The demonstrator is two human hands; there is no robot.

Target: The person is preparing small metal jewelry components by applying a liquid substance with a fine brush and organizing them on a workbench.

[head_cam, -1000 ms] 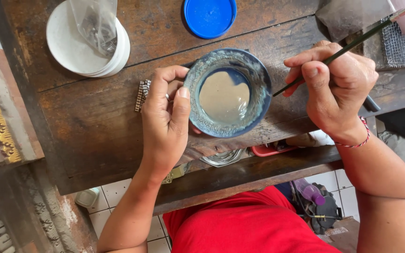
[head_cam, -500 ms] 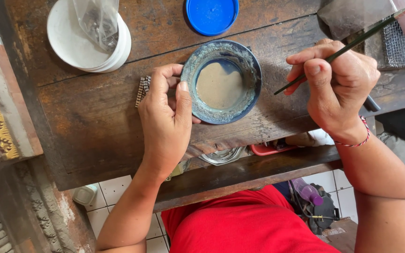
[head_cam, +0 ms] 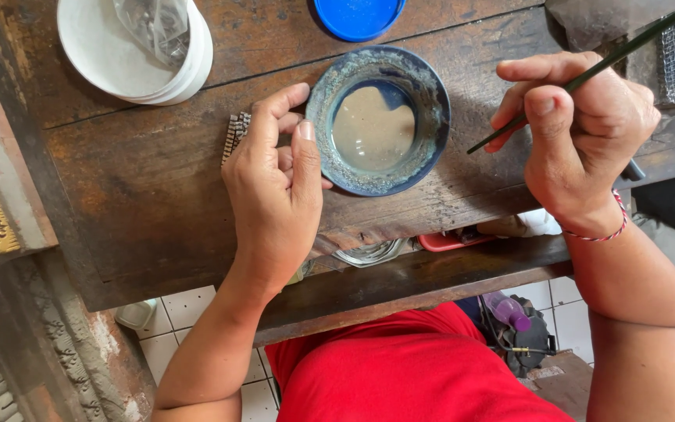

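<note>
- Now your left hand [head_cam: 275,187] is resting against the blue bowl's [head_cam: 379,117] left rim, fingers loosely curled, gripping nothing.
- Your right hand [head_cam: 580,129] is pinching a thin dark brush [head_cam: 587,76] right of the bowl, tip just off its rim.
- Bowl is sitting on the wooden table [head_cam: 150,187].

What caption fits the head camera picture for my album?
Left hand steadies a blue bowl of beige liquid; right hand holds a thin brush.

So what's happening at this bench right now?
A person in a red shirt sits at a worn wooden table. The left hand steadies a blue bowl of beige liquid by its rim. The right hand holds a thin dark brush, its tip beside the bowl, not in the liquid.
</note>
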